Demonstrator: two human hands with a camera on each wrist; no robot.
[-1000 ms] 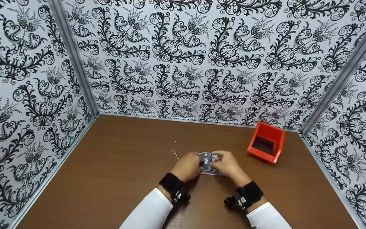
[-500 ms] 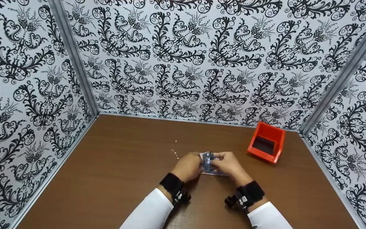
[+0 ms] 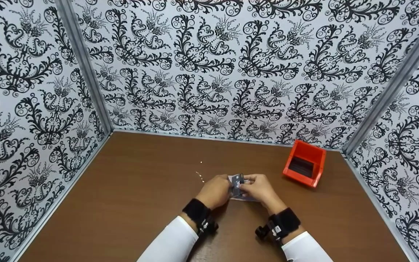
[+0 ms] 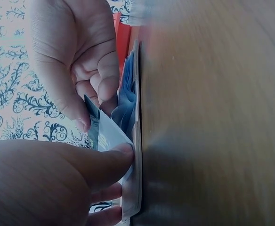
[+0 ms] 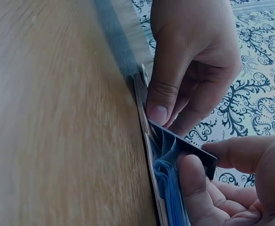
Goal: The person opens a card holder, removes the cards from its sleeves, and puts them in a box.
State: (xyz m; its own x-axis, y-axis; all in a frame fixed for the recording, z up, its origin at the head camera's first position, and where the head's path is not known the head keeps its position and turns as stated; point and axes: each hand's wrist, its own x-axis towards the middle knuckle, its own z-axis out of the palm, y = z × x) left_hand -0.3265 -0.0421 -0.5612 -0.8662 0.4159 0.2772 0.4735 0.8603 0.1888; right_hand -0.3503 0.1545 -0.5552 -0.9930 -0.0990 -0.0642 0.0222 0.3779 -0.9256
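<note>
An open card holder (image 3: 245, 198) with a bundle of blue-tinted clear sleeves (image 4: 125, 106) lies on the brown table. My left hand (image 3: 213, 191) grips its left side, the thumb pressing a pale sleeve (image 4: 110, 133) near the cover. From the right, my right hand (image 3: 262, 189) pinches a dark card (image 3: 236, 181) with white lettering between thumb and fingers. In the right wrist view the card (image 5: 206, 157) stands tilted over the sleeves, its lower edge close by the left thumb. Part of the holder is hidden beneath both hands.
A red open bin (image 3: 306, 162) stands at the back right of the table (image 3: 140, 182). Several small bright spots (image 3: 200, 176) show on the tabletop left of the hands. Patterned walls (image 3: 209, 72) enclose the table at the back and sides.
My right thumb has shifted over the card's lettering, and the card looks narrower and more tilted in the head view. My left hand has stayed nearly in place on the holder.
</note>
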